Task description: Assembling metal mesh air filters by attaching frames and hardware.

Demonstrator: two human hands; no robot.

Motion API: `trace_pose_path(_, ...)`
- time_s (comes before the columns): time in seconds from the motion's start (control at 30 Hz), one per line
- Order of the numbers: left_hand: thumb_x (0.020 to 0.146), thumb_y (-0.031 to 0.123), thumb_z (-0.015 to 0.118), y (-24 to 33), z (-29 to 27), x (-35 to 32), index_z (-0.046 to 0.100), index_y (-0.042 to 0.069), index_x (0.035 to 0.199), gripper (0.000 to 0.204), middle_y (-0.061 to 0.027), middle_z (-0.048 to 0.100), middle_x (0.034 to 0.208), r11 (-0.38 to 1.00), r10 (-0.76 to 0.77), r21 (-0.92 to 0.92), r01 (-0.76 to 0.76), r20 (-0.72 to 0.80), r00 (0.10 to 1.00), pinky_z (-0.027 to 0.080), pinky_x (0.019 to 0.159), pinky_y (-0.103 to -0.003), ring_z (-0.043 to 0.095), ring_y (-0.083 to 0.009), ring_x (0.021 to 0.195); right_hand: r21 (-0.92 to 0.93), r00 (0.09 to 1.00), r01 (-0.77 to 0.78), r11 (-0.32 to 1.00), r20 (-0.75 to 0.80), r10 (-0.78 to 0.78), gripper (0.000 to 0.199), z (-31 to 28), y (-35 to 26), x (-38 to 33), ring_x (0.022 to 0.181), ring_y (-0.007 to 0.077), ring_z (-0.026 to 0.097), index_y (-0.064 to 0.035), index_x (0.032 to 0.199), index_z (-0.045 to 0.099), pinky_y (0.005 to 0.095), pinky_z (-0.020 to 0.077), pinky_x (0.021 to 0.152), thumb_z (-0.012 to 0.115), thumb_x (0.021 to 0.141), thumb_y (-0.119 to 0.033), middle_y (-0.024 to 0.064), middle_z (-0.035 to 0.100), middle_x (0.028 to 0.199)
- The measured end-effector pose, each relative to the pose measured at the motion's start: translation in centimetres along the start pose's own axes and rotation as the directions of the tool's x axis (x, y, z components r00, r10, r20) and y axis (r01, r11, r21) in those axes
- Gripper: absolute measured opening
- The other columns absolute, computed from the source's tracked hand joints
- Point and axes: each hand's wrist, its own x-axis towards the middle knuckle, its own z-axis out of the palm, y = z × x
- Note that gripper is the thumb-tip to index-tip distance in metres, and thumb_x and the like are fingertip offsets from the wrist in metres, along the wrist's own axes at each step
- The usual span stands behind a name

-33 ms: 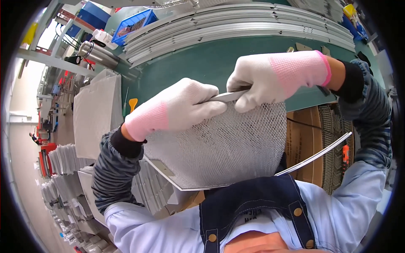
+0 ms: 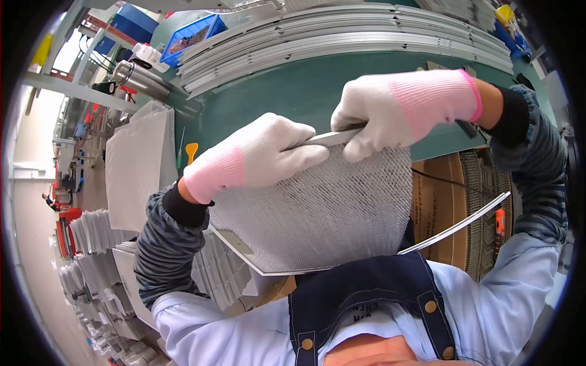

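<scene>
A silver metal mesh panel (image 2: 317, 210) lies slanted between my body and the workbench. My left hand (image 2: 262, 149), in a white and pink glove, is closed on a thin light-grey metal strip (image 2: 334, 138) at the panel's far edge. The gloved right hand (image 2: 381, 116) pinches the same strip a little farther right. Its fingers partly hide the strip's ends. A pale edging (image 2: 264, 272) with a flat grey plate (image 2: 237, 241) runs along the panel's near left corner. From beside my apron, a narrow white strip (image 2: 456, 226) juts out to the right.
Long metal profiles (image 2: 342, 43) are stacked across the back of the green workbench (image 2: 262, 91). A blue bin (image 2: 194, 38) and a steel flask (image 2: 143, 79) stand at the back left. White sheets (image 2: 140, 165) sit at left; a cardboard box (image 2: 436, 207) is at right.
My right hand has shifted slightly to the right. The left hand and the mesh panel stay nearly where they were.
</scene>
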Motion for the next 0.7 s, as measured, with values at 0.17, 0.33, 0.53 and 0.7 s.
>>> trace_pose_path(0.17, 0.089, 0.021, 0.059, -1.6, 1.3, 0.7, 0.061, -0.004, 0.084, 0.026, -0.013, 0.05, 0.06, 0.989, 0.035, 0.142, -0.028, -0.044, 0.998, 0.042, 0.054, -0.032, 0.046, -0.0183, 0.053, -0.092, 0.996, 0.039, 0.995, -0.08, -0.046, 0.023, -0.5, 1.9, -0.6, 0.059, 0.0134, 0.058, 0.0046, 0.087, 0.068, 0.0295, 0.048, 0.054, 0.066, 0.082, -0.018, 0.0066, 0.061, 0.065)
trace_pose_path(0.33, 0.092, 0.03, 0.059, -0.4, 0.8, 2.6, 0.062, -0.004, 0.084, 0.035, -0.0109, 0.047, 0.06, 0.999, 0.002, 0.044, -0.003, 0.033, 0.999, 0.042, 0.055, -0.032, 0.045, -0.0156, 0.053, 0.102, 0.992, 0.055, 0.993, -0.119, -0.043, 0.027, -0.2, 2.6, -1.0, 0.062, 0.0149, 0.061, 0.0053, 0.09, 0.068, 0.0289, 0.0504, 0.057, 0.068, 0.084, -0.021, 0.0072, 0.065, 0.072)
trace_pose_path(0.53, 0.088, 0.039, 0.062, -0.6, 0.7, 4.0, 0.068, -0.002, 0.08, 0.043, -0.0114, 0.05, 0.054, 0.995, -0.013, 0.103, 0.008, 0.055, 0.998, 0.044, 0.053, -0.032, 0.05, -0.0186, 0.05, 0.077, 0.989, -0.105, 0.991, -0.101, 0.113, 0.032, -0.9, 2.1, -1.9, 0.06, 0.0159, 0.065, 0.0062, 0.093, 0.068, 0.0269, 0.0519, 0.055, 0.067, 0.087, -0.025, 0.01, 0.066, 0.073)
trace_pose_path(0.7, 0.084, 0.036, 0.068, 0.5, 0.3, 3.5, 0.068, -0.003, 0.086, 0.04, -0.0116, 0.048, 0.055, 0.972, 0.01, 0.236, -0.013, 0.015, 1.0, 0.043, 0.051, -0.031, 0.046, -0.0161, 0.048, -0.029, 0.995, -0.095, 0.995, -0.013, 0.094, 0.033, -1.4, 1.3, -2.2, 0.058, 0.0173, 0.063, 0.0051, 0.089, 0.067, 0.0287, 0.0516, 0.053, 0.063, 0.09, -0.028, 0.0088, 0.062, 0.063)
